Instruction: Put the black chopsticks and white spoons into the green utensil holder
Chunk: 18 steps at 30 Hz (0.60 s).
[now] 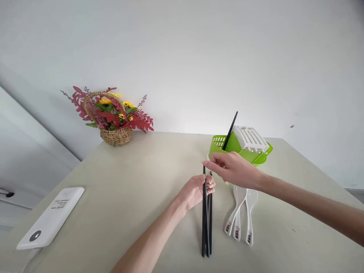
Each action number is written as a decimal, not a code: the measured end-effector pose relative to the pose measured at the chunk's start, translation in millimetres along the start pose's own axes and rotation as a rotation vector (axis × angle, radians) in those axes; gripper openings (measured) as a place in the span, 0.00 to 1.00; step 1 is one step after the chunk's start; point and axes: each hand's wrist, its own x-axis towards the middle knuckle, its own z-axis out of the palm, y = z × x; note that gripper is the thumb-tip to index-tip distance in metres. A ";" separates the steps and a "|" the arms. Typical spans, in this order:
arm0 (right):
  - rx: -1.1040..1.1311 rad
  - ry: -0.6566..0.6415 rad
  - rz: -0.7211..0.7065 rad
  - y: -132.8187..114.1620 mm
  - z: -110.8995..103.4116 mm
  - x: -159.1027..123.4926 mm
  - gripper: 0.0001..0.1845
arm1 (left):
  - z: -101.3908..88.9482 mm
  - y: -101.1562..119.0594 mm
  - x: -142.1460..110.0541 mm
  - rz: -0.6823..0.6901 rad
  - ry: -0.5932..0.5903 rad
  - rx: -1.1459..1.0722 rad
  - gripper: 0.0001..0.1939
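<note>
Several black chopsticks (204,220) lie in the nearly closed fingers of the left hand (197,191), the right hand (227,167) pinches near their upper ends with curled fingers, before the green holder (244,151), and white spoons (240,212) rest just beside on the table (142,182).

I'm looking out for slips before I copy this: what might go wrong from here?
The black chopsticks in the left hand make an uneven bundle, so one might slide out. The right hand is close to the bowls of the white spoons and could nudge them. The lone chopstick leaning in the green cutlery holder may shift if bumped.
</note>
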 end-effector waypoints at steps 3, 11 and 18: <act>0.058 -0.081 -0.010 -0.1 6.9 2.7 0.30 | 1.5 0.2 -1.0 -0.002 -0.023 0.031 0.25; 0.085 -0.038 -0.144 -1.9 7.7 7.5 0.30 | 4.6 1.2 -3.3 -0.013 -0.092 0.053 0.25; 0.020 0.097 -0.148 -10.6 -36.2 6.2 0.31 | 3.8 -0.2 -5.5 -0.056 -0.171 0.081 0.23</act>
